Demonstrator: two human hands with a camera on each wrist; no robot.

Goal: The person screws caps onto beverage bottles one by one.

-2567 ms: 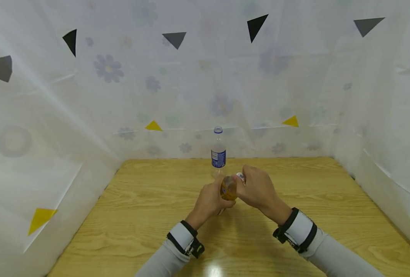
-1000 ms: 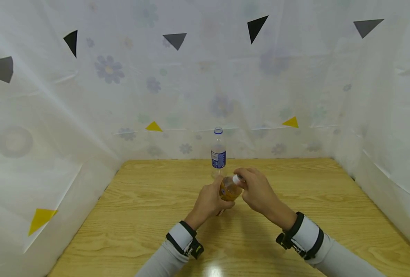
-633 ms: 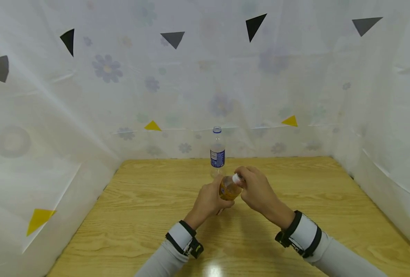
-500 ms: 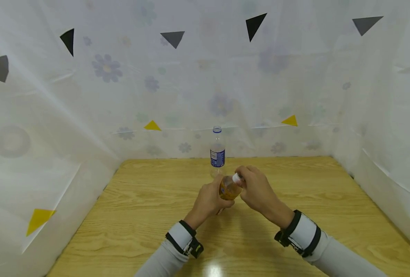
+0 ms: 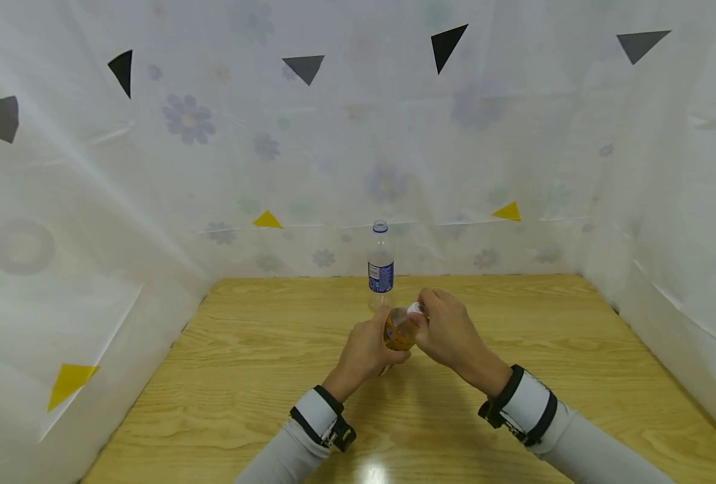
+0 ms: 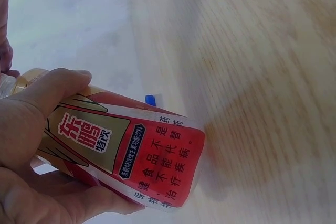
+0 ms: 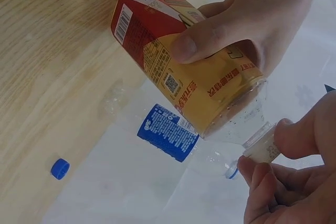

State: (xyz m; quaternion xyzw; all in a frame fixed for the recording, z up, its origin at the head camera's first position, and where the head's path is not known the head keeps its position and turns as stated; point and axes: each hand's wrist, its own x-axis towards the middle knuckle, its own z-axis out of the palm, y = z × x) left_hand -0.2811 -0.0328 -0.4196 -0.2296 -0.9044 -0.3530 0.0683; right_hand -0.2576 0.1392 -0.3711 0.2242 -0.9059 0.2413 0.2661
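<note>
My left hand (image 5: 364,346) is wrapped round a drink bottle (image 5: 397,333) with a red and gold label (image 6: 163,156), its neck tilted to the right. The thumb and fingers of my right hand (image 5: 452,334) pinch the white cap (image 7: 264,150) at the bottle's mouth. Amber colour shows through the bottle in the head view. Just behind it stands a second bottle (image 5: 380,275), clear, blue-labelled and without a cap. In the right wrist view, a blue cap (image 7: 60,169) lies on the table; both hands hide it in the head view.
The wooden table (image 5: 243,376) carries the clear bottle near its back edge. White flowered sheeting (image 5: 333,154) encloses the table at the back and both sides, with black, grey and yellow triangles on it.
My right hand has turned about the white cap, its knuckles swinging over so less of the cap shows. Earlier it turned the opposite way. My left hand and both bottles stay in place.
</note>
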